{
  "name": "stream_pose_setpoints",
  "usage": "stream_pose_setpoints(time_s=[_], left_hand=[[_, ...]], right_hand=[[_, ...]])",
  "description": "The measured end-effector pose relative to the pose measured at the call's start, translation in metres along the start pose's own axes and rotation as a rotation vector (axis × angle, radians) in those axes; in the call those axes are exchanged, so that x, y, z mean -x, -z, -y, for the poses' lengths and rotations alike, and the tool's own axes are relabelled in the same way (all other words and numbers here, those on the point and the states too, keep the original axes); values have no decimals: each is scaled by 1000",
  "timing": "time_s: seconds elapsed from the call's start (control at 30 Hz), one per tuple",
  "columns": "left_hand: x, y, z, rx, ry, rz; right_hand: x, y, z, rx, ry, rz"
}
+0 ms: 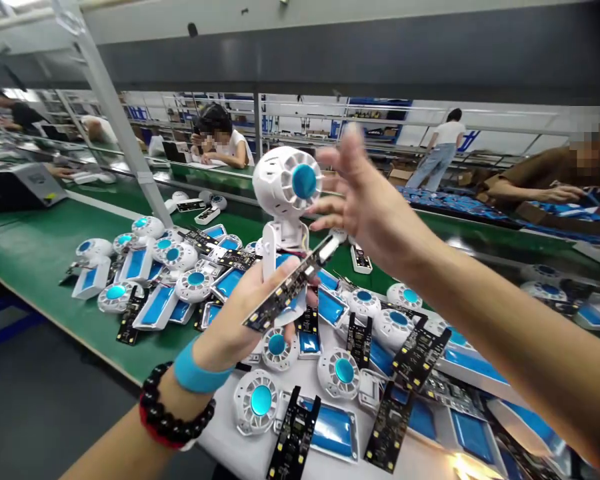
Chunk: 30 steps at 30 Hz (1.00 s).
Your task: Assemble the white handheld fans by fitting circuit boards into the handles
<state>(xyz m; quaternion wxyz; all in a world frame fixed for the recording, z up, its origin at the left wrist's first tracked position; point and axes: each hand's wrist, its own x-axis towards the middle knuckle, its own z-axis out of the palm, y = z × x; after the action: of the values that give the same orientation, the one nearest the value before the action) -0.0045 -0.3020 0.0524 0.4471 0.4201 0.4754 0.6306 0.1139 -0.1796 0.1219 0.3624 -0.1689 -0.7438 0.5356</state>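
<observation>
Left hand (pixel 245 307) clamped on a white device (pixel 269 250), raised above piled parts (pixel 333 308); right hand (pixel 367 197) spread beside its round head (pixel 275 181), contact unclear. Green table (pixel 35 250) shows between pile and left edge (pixel 60 323).

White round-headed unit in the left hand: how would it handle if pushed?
The white unit may tip, its bulky round head sitting on a narrower neck. The bare circuit board jutting across its lower part seems fragile.
</observation>
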Motion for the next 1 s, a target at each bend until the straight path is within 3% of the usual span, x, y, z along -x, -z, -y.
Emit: stream_pose_setpoints(time_s=[0.1, 0.17, 0.27, 0.4, 0.5, 0.7, 1.0], left_hand=[[-5, -1, 5, 48, -1, 3], [-8, 0, 8, 50, 10, 9], [-10, 1, 14, 89, 68, 49], [-14, 0, 21, 172, 173, 133], [-18, -2, 25, 175, 177, 113], [-21, -4, 29, 95, 76, 54], [-20, -7, 28, 98, 18, 49]], right_hand=[[11, 9, -26, -208, -333, 171], [19, 12, -39, -253, -386, 172], [26, 14, -41, -163, -214, 54], [27, 15, -26, 170, 68, 30], [30, 11, -17, 345, 170, 12], [36, 4, -3, 698, 205, -39], [27, 5, 5, 564, 209, -66]])
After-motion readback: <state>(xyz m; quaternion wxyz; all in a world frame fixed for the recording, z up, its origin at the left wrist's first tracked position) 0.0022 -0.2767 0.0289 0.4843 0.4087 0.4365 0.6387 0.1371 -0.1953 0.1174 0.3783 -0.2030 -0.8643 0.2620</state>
